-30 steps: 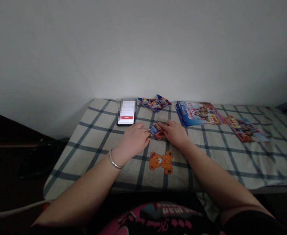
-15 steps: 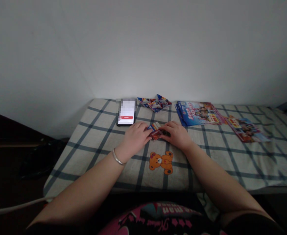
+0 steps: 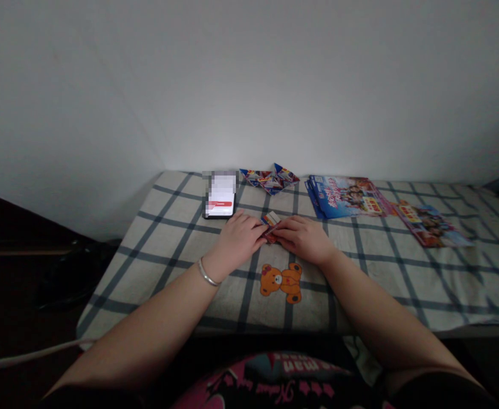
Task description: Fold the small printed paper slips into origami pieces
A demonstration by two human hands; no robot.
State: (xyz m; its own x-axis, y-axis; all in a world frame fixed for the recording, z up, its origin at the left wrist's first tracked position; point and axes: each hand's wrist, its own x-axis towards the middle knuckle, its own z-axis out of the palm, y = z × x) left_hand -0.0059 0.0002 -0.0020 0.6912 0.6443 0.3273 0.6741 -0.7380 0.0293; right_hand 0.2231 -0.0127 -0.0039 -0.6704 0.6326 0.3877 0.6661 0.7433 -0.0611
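A small folded piece of printed paper (image 3: 270,222), red, blue and white, lies on the checked cloth (image 3: 168,244) between my two hands. My left hand (image 3: 237,240) wears a silver bracelet and has its fingers curled, pinching the paper's left side. From the right, my right hand (image 3: 303,237) presses and pinches the same paper with closed fingers. Most of the paper is hidden under my fingertips; only its top corner shows.
A lit phone (image 3: 220,196) lies just beyond my left hand. A finished folded paper shape (image 3: 270,178) sits by the wall. A stack of blue flyers (image 3: 343,196) and a red flyer (image 3: 431,225) lie to the right. An orange bear print (image 3: 281,280) marks the cloth.
My hands have drawn closer together over the folded paper, and less of it shows than a second ago. The paper has been folded smaller.
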